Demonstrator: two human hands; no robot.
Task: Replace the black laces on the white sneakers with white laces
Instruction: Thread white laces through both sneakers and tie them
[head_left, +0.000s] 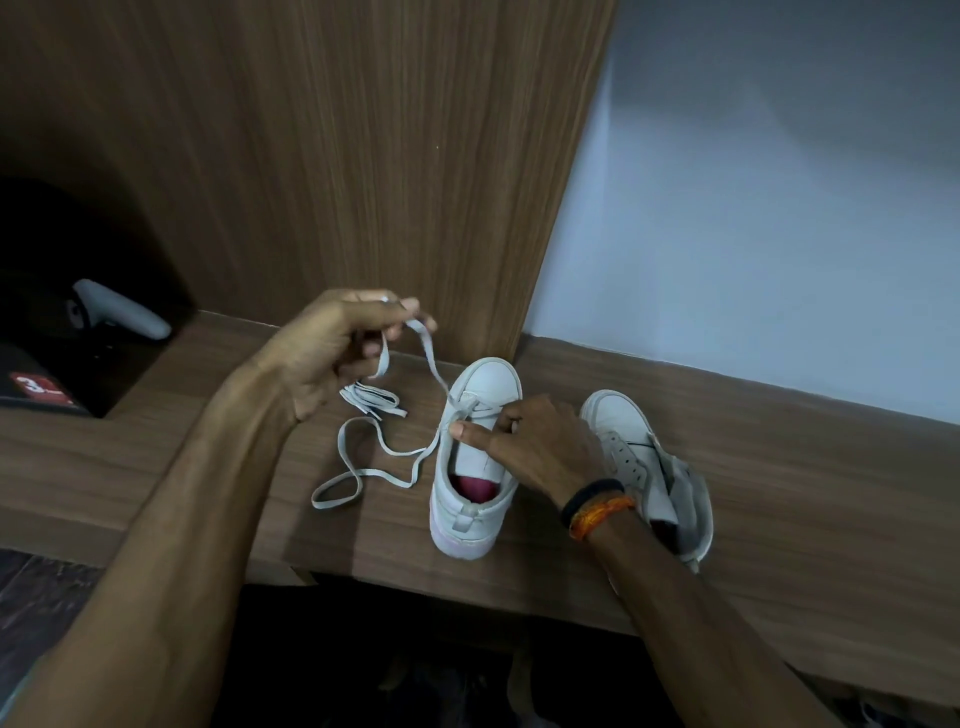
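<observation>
While a white lace (387, 470) runs through the front eyelets of the near sneaker (475, 457), that shoe stands upright on the wooden ledge (779, 467), toe toward the wood panel (363, 156) at the back and heel close to the front edge. One end of the lace rises from the eyelets to the left hand (343, 343), which is lifted above the ledge and pinches it between thumb and fingertips. The other end trails leftward across the ledge in loose loops. A second lace (371, 400) lies bunched flat on the ledge below that hand, white with something dark showing in it. The right hand (535, 441) rests on the sneaker's tongue, thumb stretched across it and fingers curled at the right eyelet row, seemingly holding the shoe. Its wrist wears a black band and an orange one (600, 506). Just right of it, the second sneaker (649, 462) lies unlaced, its upper splayed open. At the ledge's left end, a dark recess holds a grey handle (124, 309) and a box with a red label (39, 389).
</observation>
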